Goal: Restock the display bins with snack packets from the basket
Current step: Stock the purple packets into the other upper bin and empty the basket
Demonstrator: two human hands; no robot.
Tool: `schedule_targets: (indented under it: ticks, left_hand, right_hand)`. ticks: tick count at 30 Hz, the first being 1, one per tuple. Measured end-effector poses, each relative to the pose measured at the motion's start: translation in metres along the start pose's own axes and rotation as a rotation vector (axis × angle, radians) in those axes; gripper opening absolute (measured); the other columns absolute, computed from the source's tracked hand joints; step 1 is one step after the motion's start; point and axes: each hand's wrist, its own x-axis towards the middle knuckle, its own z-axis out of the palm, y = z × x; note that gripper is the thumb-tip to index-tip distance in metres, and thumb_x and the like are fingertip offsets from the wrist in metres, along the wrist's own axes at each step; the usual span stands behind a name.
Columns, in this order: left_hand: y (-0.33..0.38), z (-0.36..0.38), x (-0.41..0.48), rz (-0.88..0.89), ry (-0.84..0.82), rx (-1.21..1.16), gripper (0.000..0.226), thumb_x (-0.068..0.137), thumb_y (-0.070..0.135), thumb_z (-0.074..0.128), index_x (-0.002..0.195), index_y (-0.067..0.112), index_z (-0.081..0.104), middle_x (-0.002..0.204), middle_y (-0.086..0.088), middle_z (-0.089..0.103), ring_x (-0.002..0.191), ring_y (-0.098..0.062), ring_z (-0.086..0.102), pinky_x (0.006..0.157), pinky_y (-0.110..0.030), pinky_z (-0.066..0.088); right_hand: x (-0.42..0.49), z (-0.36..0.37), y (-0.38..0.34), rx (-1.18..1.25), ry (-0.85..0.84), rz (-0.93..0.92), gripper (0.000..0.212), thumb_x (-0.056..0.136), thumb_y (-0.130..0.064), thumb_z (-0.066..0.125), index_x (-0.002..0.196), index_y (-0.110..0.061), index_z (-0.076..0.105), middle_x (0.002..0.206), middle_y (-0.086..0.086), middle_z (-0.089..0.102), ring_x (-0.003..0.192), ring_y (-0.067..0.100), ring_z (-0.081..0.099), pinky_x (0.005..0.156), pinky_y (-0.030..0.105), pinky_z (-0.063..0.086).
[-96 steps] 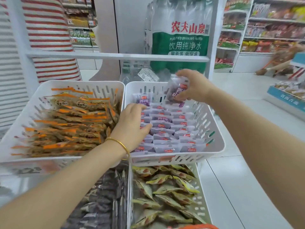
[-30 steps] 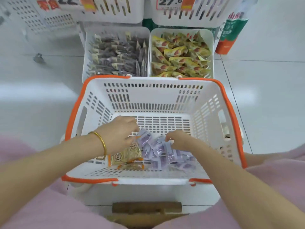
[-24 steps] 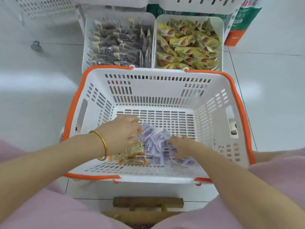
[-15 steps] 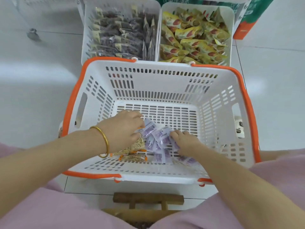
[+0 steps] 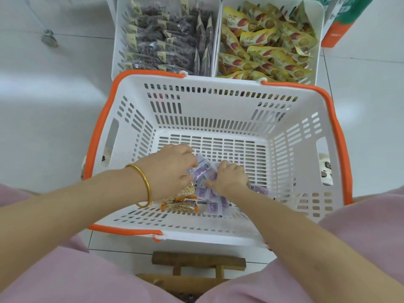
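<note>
Reaching into the white basket (image 5: pixel 218 114), left hand (image 5: pixel 168 169) and right hand (image 5: pixel 229 178) both curling round purple packets (image 5: pixel 211 194) lying on its bottom, orange packets (image 5: pixel 182 206) lying beside them, two filled display bins (image 5: pixel 319 22) standing just beyond

Both bare forearms reach in from the lower corners and meet at the centre of the frame. The left grip (image 5: pixel 168 169) lies palm down, fingers curled, tips against the purple packets (image 5: pixel 211 195); whether it holds any is unclear. The right grip (image 5: pixel 229 178), knuckles up, curls its fingers round some of those packets, thumb pointing left. The two grips nearly touch.
</note>
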Motion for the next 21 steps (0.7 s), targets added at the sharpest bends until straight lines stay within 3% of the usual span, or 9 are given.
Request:
schedule_targets:
  ticks: [2,4,9,14,18,21]
  left_hand:
    - [-0.001,0.000,0.000,0.003,0.009,-0.003,0.036,0.097,0.030,0.041,0.132,0.024,0.044,0.143,0.003,0.032,0.133,-0.016,0.027,0.107,-0.027,0.026]
    - [-0.002,0.000,0.000,0.004,0.016,-0.003,0.036,0.098,0.032,0.041,0.133,0.024,0.044,0.145,0.003,0.031,0.134,-0.016,0.026,0.107,-0.027,0.025]
    - [-0.005,0.001,0.000,-0.007,0.019,-0.011,0.037,0.097,0.034,0.041,0.133,0.025,0.044,0.144,0.003,0.031,0.134,-0.016,0.027,0.108,-0.029,0.028]
    - [-0.003,-0.003,0.001,0.001,0.016,-0.024,0.037,0.098,0.031,0.040,0.133,0.024,0.043,0.143,0.004,0.032,0.133,-0.015,0.027,0.108,-0.029,0.030]
    - [0.001,-0.009,0.008,0.002,0.000,-0.047,0.038,0.097,0.028,0.042,0.135,0.023,0.041,0.143,0.003,0.031,0.132,-0.015,0.029,0.108,-0.030,0.030]
    - [0.004,-0.016,0.015,-0.007,0.022,-0.092,0.043,0.096,0.029,0.045,0.138,0.019,0.037,0.144,0.000,0.033,0.129,-0.016,0.036,0.106,-0.030,0.033]
  right_hand:
    - [0.001,0.005,-0.005,-0.005,-0.051,0.010,0.112,0.075,-0.079,0.045,0.149,-0.008,-0.002,0.150,0.026,0.016,0.130,0.048,0.031,0.084,0.052,0.052]
    - [0.003,0.009,-0.006,-0.018,-0.055,-0.014,0.114,0.078,-0.072,0.052,0.148,-0.005,-0.008,0.153,0.028,0.006,0.132,0.051,0.029,0.086,0.049,0.052]
    - [0.016,0.003,0.012,-0.018,-0.005,-0.117,0.091,0.082,-0.047,0.060,0.146,-0.005,0.010,0.147,0.026,0.024,0.119,0.042,0.047,0.083,0.039,0.051]
    - [0.011,0.012,0.022,0.036,0.052,-0.131,0.073,0.083,-0.029,0.068,0.139,-0.013,0.024,0.142,0.013,0.027,0.119,0.040,0.040,0.072,0.036,0.047]
    - [0.010,-0.037,0.038,0.476,0.014,-0.139,0.033,0.085,-0.012,0.054,0.118,-0.013,0.045,0.107,0.009,0.053,0.091,0.029,0.059,0.067,0.038,0.054]
    - [0.000,-0.091,0.063,0.864,-0.126,-0.173,0.025,0.083,-0.002,0.057,0.107,-0.006,0.053,0.098,0.014,0.061,0.082,0.027,0.062,0.066,0.036,0.057]
